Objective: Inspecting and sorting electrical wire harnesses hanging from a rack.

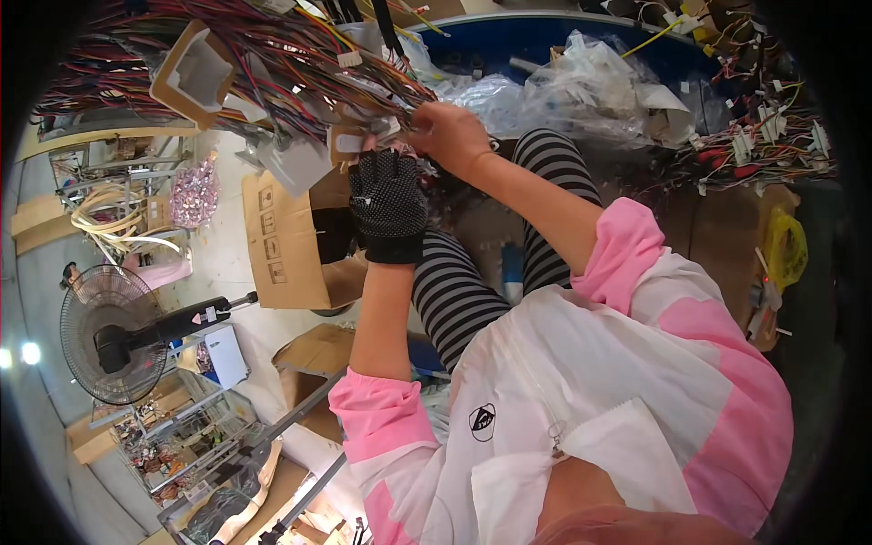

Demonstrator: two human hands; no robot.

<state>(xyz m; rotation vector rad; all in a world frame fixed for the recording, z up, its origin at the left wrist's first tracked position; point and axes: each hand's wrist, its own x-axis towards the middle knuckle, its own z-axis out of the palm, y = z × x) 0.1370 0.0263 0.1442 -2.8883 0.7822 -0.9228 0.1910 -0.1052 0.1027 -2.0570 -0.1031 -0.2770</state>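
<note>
A: What is closest to the camera?
B: The wearer's pink-and-white jacket (581,336), then striped trousers (461,282) on the legs beneath it.
A: And the hands?
B: The left hand (389,202) wears a black dotted glove; the bare right hand (451,136) is just beside it, slightly higher. Both have their fingers bent inward at the end of a thick wire bundle (300,73), by some pale connectors. The fingertips are hidden or too small to read, so I cannot tell what either one grasps.
A: Where does the bundle lie?
B: It stretches from the hands toward the upper left, mostly red and dark strands.
A: Beyond that?
B: Clear plastic bags (590,95) sit in front of a blue surface (527,32), with more wires (767,145) to the right. Lower left, a cardboard box (277,250) is on the floor; farther off stands a fan (113,341).
</note>
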